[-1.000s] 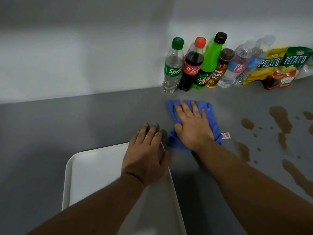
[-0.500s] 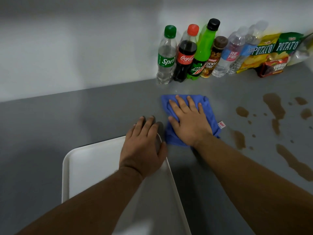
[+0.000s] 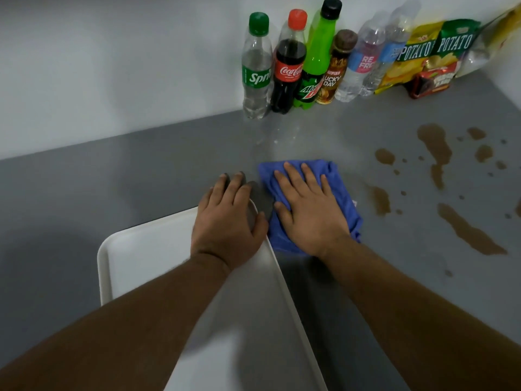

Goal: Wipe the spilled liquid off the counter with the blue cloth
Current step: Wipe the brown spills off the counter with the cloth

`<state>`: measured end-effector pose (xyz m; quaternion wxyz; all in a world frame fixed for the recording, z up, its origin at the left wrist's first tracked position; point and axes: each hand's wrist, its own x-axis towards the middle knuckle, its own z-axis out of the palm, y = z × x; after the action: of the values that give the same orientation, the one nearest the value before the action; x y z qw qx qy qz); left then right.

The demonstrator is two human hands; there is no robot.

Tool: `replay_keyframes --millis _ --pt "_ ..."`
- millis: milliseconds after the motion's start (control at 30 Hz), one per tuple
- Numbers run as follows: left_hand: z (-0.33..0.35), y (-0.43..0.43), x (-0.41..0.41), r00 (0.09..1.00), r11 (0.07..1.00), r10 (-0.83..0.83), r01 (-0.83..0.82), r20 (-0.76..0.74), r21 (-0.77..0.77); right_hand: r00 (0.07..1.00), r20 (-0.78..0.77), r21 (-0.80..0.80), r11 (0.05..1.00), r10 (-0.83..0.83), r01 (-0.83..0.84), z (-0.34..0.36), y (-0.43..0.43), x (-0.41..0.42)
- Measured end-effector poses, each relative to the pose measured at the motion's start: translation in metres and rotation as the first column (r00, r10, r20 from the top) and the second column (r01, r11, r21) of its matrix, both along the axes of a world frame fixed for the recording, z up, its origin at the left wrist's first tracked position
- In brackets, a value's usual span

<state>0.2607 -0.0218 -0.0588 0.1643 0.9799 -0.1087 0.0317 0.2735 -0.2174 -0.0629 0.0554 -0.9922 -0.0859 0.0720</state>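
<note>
The blue cloth [image 3: 337, 177] lies bunched on the grey counter [image 3: 112, 179], just right of the tray's far corner. My right hand [image 3: 310, 213] presses flat on it, fingers spread, and covers most of it. Brown spilled liquid sits to the right of the cloth: a small patch [image 3: 381, 201] close to its edge, a long blotch [image 3: 434, 145] farther back, a streak [image 3: 469, 231] nearer me, and several droplets between them. My left hand [image 3: 225, 221] rests on the far right corner of the white tray [image 3: 135, 258], fingers curled over its rim.
Several drink bottles [image 3: 287, 66] stand in a row against the white wall at the back. Potato chip bags [image 3: 431, 52] and a red snack pack [image 3: 431, 83] lean beside them at the back right. The tray fills the near left.
The view has shifted so the bottles sit higher in frame. My right hand and the cloth have stayed beside the tray corner; the cloth looks more bunched. The left hand has kept its place.
</note>
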Motion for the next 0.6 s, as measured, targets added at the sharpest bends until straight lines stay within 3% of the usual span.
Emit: replay_keyframes --millis 200,433,600 --pt "0.0 0.001 0.0 1.0 1.0 -0.009 0.009 -0.006 -0.003 0.996 -0.047 0.08 0.995 0.07 -0.066 0.0 -0.052 -0.083" --pt "0.003 0.001 0.0 0.998 0.999 -0.013 0.015 -0.054 0.028 0.989 -0.019 0.028 0.989 -0.144 0.144 0.0 -0.027 -0.036" --pt "0.006 0.0 0.0 0.999 0.999 -0.024 0.025 -0.044 0.029 0.998 -0.055 0.059 0.997 -0.042 0.045 -0.001 -0.038 -0.13"
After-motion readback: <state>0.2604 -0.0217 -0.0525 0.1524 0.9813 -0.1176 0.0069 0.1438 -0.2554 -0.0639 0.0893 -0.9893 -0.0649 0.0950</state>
